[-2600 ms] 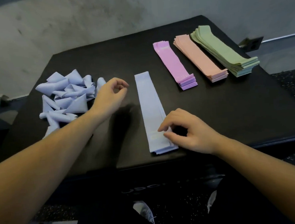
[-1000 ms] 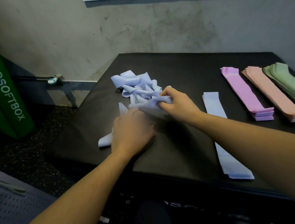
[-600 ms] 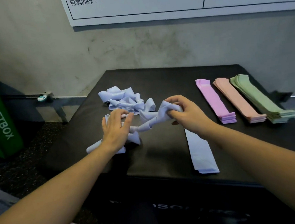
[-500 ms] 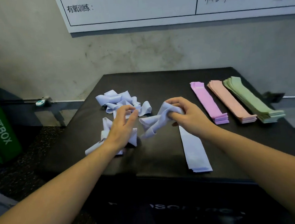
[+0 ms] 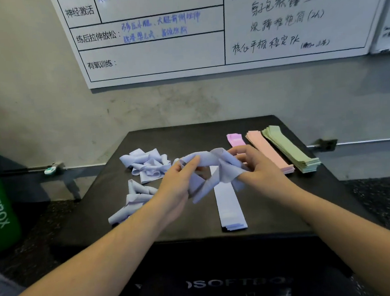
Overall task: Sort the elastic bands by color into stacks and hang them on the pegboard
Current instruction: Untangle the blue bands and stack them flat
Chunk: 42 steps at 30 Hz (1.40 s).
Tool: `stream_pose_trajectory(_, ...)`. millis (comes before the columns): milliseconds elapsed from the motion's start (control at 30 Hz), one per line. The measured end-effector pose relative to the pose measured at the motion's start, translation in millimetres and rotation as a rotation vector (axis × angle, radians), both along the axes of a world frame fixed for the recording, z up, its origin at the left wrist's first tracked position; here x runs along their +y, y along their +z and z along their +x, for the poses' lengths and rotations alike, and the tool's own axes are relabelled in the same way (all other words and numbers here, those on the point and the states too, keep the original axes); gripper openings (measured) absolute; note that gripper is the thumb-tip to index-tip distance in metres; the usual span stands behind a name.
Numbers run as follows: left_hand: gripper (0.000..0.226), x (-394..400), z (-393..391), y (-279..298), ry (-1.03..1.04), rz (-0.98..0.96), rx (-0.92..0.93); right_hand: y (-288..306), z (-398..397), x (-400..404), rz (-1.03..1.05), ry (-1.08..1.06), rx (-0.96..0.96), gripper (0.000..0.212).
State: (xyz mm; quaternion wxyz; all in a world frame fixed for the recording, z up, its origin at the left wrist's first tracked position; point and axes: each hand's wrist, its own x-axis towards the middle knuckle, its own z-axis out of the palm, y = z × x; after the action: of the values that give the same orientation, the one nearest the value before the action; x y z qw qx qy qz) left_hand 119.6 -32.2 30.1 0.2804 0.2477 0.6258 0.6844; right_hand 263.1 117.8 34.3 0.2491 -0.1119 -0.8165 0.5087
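Left hand (image 5: 177, 184) has risen off the pile (image 5: 147, 166); both hands, right hand (image 5: 257, 166) included, pinch one twisted blue band (image 5: 209, 170) above the stack (image 5: 229, 206).

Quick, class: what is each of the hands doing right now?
Left hand: pinching one end of a twisted light blue elastic band.
Right hand: gripping the same band's other end.

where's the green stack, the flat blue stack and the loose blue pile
green stack (image 5: 291, 150), head view, middle of its top band
flat blue stack (image 5: 229, 203), head view, top band below the hands
loose blue pile (image 5: 147, 163), head view, centre of the tangled heap
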Motion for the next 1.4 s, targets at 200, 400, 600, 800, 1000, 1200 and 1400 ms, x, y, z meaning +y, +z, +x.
stream_pose_trajectory(200, 0.026, -4.1, 27.7, 30.3, 0.023, 0.068, -0.032, 12.1, 48.7, -13.0, -0.002, 0.153, -0.254, 0.079)
stream_pose_trajectory(400, 0.023, -12.6, 55.9, 45.6, -0.019, 0.053, 0.007, 22.1, 70.6, -37.1, -0.178, -0.004, -0.108, 0.021)
stream_pose_trajectory(600, 0.034, -30.7, 72.7, 56.1, -0.085, 0.051, 0.004, 36.6, 85.7, -52.0, -0.563, -0.074, 0.024, 0.031)
stream_pose_trajectory(800, 0.029, -41.1, 81.1, 56.9, -0.013, 0.039, -0.005, 35.8, 89.8, -62.8, -1.045, -0.046, 0.004, 0.043)
stream_pose_trajectory(1000, 0.025, -44.6, 85.9, 56.8, 0.042, 0.017, 0.028, 22.4, 85.6, -67.9, -0.961, -0.128, -0.127, 0.039)
stream_pose_trajectory(1200, 0.037, -48.6, 83.1, 59.3, 0.07, 0.013, 0.008, 16.8, 100.1, -72.5, -0.457, -0.147, -0.185, 0.03)
stream_pose_trajectory(1400, 0.038, -53.1, 81.4, 55.8, 0.033, 0.109, -0.05, 10.9, 110.6, -72.4, -0.745, -0.186, -0.081, 0.031)
